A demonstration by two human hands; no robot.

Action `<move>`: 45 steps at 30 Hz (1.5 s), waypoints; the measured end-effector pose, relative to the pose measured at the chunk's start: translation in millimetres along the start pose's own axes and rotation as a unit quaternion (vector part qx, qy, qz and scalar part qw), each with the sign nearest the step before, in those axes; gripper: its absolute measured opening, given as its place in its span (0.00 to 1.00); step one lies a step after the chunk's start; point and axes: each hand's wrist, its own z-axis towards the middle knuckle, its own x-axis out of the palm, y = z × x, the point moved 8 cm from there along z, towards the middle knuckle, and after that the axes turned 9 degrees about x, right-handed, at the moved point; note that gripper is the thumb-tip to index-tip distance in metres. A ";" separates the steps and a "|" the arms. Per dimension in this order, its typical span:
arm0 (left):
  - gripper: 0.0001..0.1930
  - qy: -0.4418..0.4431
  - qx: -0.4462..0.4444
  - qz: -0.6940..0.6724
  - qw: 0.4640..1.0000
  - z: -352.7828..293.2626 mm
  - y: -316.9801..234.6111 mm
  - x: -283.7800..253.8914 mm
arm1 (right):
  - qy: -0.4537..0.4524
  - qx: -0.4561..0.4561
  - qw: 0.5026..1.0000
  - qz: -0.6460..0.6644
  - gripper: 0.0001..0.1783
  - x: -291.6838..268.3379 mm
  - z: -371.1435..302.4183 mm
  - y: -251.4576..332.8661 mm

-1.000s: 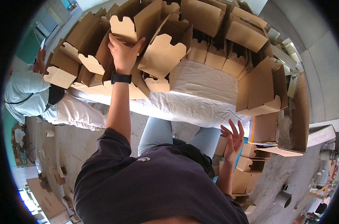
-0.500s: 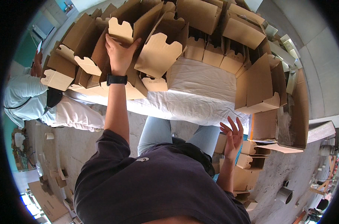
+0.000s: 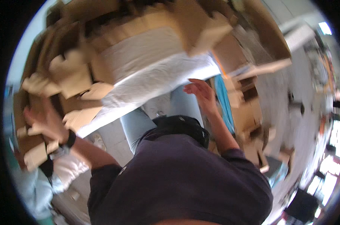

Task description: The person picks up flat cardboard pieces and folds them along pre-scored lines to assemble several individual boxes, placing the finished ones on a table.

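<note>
My left hand (image 3: 47,122), blurred, was spread near a notched cardboard box (image 3: 39,84); contact could not be told. Right hand (image 3: 203,96): fingers loosely bent, near the white cloth (image 3: 151,80).

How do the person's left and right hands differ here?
The left hand is among the cardboard boxes; the right hand is in mid-air, holding nothing. The left wrist wears a black watch; the right wrist is bare. The left hand is more blurred than the right hand. Both are ungloved.
</note>
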 end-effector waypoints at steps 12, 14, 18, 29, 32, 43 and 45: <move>0.16 0.016 0.055 -0.248 0.967 -0.9 -149.0 -11.1 | -0.458 0.277 0.842 -0.059 0.13 -233.1 -168.6 -213.1; 0.14 0.013 0.066 -0.294 0.954 0.4 -156.4 -6.2 | -0.501 0.285 0.814 -0.074 0.12 -255.3 -178.3 -211.4; 0.11 0.023 0.072 -0.319 0.945 0.1 -170.6 -1.6 | -0.571 0.250 0.773 -0.114 0.11 -289.8 -186.1 -195.3; 0.10 0.078 0.072 -0.322 0.941 -4.7 -184.0 10.2 | -0.704 0.234 0.580 0.336 0.16 -353.6 -271.3 -310.6; 0.10 0.090 0.065 -0.315 0.943 -5.4 -187.8 8.5 | -0.693 0.171 0.572 0.404 0.18 -345.9 -289.2 -331.6; 0.11 0.101 0.060 -0.343 0.932 -11.1 -195.2 17.9 | -0.681 0.052 0.500 0.533 0.14 -348.3 -298.2 -332.6; 0.10 0.101 0.057 -0.343 0.932 -10.5 -197.4 17.6 | -0.689 0.067 0.480 0.539 0.14 -348.5 -299.8 -332.6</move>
